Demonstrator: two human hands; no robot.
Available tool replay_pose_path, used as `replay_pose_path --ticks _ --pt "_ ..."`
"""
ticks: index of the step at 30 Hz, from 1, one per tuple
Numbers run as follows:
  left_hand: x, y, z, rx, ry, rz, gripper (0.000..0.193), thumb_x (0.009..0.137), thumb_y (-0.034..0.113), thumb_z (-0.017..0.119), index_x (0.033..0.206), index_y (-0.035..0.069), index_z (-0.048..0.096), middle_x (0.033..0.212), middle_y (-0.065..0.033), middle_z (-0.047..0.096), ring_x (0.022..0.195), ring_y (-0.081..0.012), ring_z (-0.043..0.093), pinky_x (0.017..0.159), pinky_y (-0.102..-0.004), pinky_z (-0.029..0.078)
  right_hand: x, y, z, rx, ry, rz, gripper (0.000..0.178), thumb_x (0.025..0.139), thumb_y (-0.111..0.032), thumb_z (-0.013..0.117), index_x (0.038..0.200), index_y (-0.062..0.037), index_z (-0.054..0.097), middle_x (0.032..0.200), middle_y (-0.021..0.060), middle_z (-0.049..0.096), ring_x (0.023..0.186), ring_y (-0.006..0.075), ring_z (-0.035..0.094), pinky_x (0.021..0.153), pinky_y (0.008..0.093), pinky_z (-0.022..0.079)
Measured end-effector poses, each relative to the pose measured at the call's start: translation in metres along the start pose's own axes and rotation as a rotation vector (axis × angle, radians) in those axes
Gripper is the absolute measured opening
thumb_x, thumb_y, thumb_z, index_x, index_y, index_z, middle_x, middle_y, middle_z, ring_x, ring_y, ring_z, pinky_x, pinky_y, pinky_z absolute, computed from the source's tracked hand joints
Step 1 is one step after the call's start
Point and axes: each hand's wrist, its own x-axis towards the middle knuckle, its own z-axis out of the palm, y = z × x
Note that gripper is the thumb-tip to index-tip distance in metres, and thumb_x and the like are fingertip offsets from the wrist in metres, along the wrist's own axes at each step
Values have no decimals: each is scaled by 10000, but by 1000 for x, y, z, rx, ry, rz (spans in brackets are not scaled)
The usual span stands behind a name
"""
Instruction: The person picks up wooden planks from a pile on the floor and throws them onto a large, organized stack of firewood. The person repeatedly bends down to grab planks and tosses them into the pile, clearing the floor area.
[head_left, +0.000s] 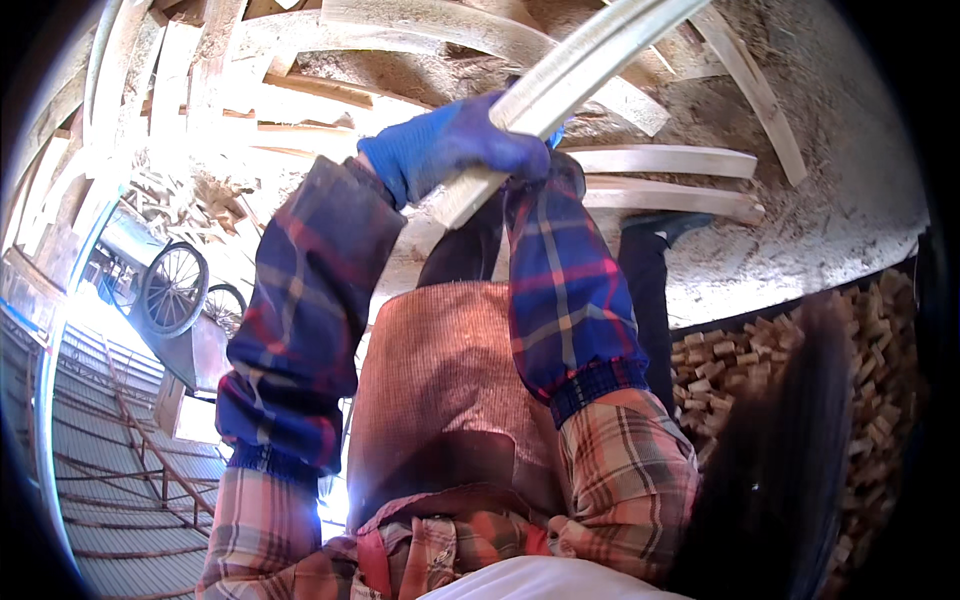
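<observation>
A long pale wooden plank with a groove along its face slants from the upper right down toward my body. My left hand, in a blue-purple glove, wraps round it near its lower end. My right hand is mostly hidden behind the plank and the left hand. Only a bit of blue glove shows at the plank's edge, so its fingers cannot be made out. Blue checked sleeve covers reach up both forearms. A reddish-brown apron hangs below the plank.
Loose boards lie on the dusty ground ahead, with more stacked at the upper left. Small wood blocks are heaped at the right, partly behind a dark blurred shape. A spoked-wheel cart stands at the left.
</observation>
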Motion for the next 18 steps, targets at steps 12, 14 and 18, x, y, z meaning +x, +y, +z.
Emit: replay_pose_path --ticks 12,14,18 --pt "-146 49 119 -589 -130 -206 681 785 395 729 1221 -77 503 959 -164 668 831 -216 684 728 -323 586 -304 -5 -279 1894 -497 380 751 810 -491 632 1231 116 492 877 149 594 773 233 585 694 318 514" --pt "-184 49 152 -697 -109 -206 732 769 397 747 1231 -103 476 968 -201 665 833 -240 689 741 -342 592 -350 -20 -293 1925 -450 296 809 817 -480 624 1295 143 429 922 160 580 813 233 577 678 318 514" --pt "-229 47 211 -870 -39 -298 581 816 282 722 1238 -64 521 967 -195 684 815 -254 696 751 -348 586 -390 -21 -289 1925 -487 410 832 819 -510 647 1285 147 437 873 132 579 744 208 583 659 321 519"
